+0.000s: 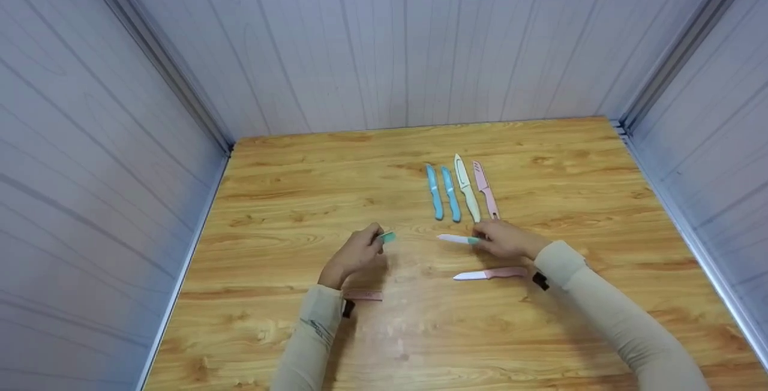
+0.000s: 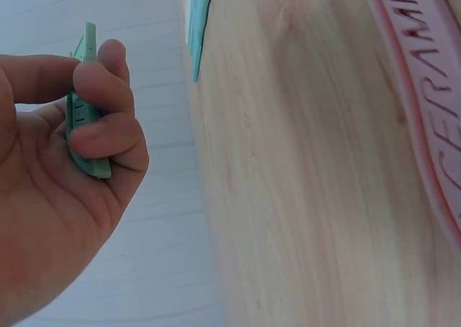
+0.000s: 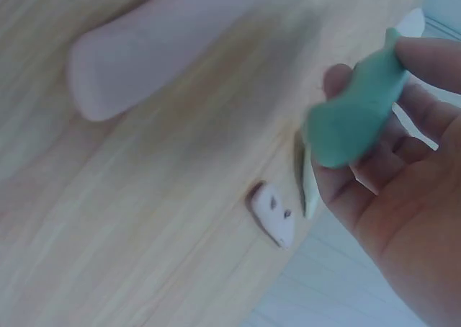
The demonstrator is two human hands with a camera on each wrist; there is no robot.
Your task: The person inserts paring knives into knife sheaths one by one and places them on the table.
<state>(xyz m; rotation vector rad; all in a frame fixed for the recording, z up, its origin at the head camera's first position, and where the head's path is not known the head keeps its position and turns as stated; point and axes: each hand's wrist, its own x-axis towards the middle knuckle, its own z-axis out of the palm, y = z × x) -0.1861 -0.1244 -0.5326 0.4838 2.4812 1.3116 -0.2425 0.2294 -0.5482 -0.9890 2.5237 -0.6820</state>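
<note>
My left hand pinches a green blade sheath between thumb and fingers, held above the table. Opposite it, my right hand grips a ceramic knife by its green handle; the white blade points left toward the sheath, with a gap between them. Below the right hand lies a bare knife with a pink handle and a white blade. A pink blade sheath with raised "CERAMIC" lettering rests beside the left wrist, partly hidden by it in the head view.
Beyond the hands, two blue knives, a cream knife and a pink sheathed knife lie side by side, tips away. Pale panel walls enclose the wooden table at the back and both sides.
</note>
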